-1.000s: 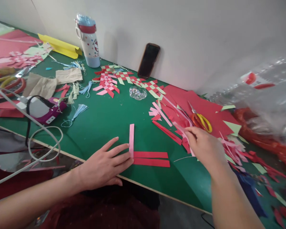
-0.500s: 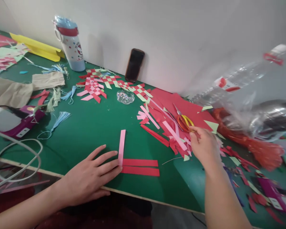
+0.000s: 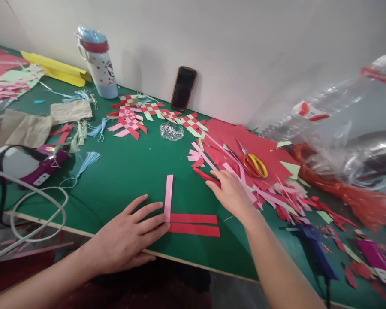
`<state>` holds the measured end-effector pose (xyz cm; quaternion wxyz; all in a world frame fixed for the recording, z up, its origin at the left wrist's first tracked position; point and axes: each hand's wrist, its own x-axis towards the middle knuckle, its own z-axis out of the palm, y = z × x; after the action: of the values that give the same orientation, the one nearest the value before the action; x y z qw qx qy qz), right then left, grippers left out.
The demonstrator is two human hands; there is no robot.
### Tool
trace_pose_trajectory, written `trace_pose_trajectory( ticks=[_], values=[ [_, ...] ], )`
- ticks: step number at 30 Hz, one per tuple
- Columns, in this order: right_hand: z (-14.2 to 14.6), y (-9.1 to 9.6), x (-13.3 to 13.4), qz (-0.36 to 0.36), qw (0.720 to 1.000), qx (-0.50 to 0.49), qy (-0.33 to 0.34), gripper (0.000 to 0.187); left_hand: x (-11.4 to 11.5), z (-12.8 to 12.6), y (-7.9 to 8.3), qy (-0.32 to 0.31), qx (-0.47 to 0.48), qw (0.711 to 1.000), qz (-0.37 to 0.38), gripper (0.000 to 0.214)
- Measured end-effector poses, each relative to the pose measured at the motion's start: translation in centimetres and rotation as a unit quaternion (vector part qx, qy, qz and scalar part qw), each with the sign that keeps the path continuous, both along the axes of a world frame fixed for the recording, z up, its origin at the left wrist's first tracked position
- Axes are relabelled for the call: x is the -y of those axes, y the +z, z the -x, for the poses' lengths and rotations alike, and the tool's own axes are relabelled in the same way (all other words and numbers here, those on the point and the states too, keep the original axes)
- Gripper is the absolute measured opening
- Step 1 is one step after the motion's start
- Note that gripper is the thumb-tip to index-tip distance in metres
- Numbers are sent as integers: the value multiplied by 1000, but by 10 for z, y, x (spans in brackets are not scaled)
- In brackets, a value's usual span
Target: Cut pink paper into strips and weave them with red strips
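My left hand (image 3: 131, 234) lies flat with fingers spread at the table's front edge. Its fingertips press the lower end of an upright pink paper strip (image 3: 169, 193) where it meets two red paper strips (image 3: 194, 224) lying side by side, pointing right. At the edge of the scrap pile, my right hand (image 3: 231, 193) has thumb and forefinger closed around another red paper strip (image 3: 202, 174), which still lies on the table. Orange-and-yellow-handled scissors (image 3: 255, 166) rest on red paper just beyond this hand.
Woven paper pieces (image 3: 128, 122), a dish of beads (image 3: 172, 131) and a phone (image 3: 183, 88) are at the back. A bottle (image 3: 99, 64), tassels (image 3: 86, 163) and a cable (image 3: 62, 210) lie left. A blue glue gun (image 3: 317, 249) and plastic bottle (image 3: 334, 96) are right.
My right hand has moved left from beside the scissors' handles to the red strip and closed on it. My left hand keeps its place on the strips.
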<state>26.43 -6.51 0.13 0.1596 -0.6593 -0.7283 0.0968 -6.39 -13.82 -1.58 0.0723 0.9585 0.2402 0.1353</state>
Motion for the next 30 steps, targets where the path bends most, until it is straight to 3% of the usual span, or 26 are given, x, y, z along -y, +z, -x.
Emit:
trace_pose_trajectory(
  ticks=[6,15,21,30],
  values=[
    [16,2,-15,24,999,-10,20,12,-1,0,3,-3,-2,1000,5,64],
    [39,14,-7,9,996,-89,-4,15,-3,0,8,-7,-9,1000,14,60],
    [59,30,6,69,990,-125,23,22,-3,0,5,-9,-5,1000,22,60],
    [70,13,14,128,976,-156,78,21,-3,0,5,-4,-8,1000,25,58]
  ],
)
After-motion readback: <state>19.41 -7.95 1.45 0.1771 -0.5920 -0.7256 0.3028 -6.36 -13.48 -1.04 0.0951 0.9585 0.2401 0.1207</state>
